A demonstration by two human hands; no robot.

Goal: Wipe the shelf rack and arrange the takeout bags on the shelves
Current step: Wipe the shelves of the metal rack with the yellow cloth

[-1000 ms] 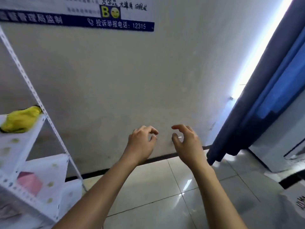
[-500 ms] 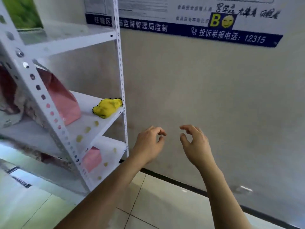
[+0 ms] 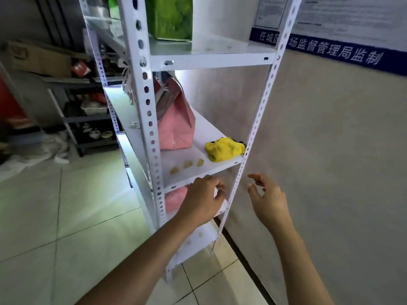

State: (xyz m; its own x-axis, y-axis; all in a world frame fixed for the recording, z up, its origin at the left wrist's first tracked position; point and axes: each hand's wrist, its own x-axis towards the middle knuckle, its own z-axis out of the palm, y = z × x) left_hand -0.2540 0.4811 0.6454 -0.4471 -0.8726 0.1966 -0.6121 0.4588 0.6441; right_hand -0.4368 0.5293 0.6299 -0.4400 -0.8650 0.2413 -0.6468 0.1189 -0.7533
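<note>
A white metal shelf rack (image 3: 147, 111) stands against the wall in front of me. A green takeout bag (image 3: 169, 16) sits on the upper shelf. On the middle shelf stand a pink takeout bag (image 3: 177, 126) and a crumpled yellow cloth (image 3: 224, 149), with three yellowish spots near the front edge. Another pink bag (image 3: 176, 198) shows on the shelf below. My left hand (image 3: 203, 200) hovers before the middle shelf's front edge, fingers loosely curled, holding nothing. My right hand (image 3: 267, 200) hangs right of the rack's right post, fingers relaxed, empty.
A grey wall (image 3: 330, 150) with a blue notice strip runs along the right. A dark rack (image 3: 88, 115) with boxes and dishes stands at the back left, white sacks (image 3: 33, 150) on the floor beside it. Tiled floor (image 3: 66, 216) spreads to the left.
My view has swung left, bringing the whole rack in front of me. Both hands stay raised and empty, now level with the middle shelf.
</note>
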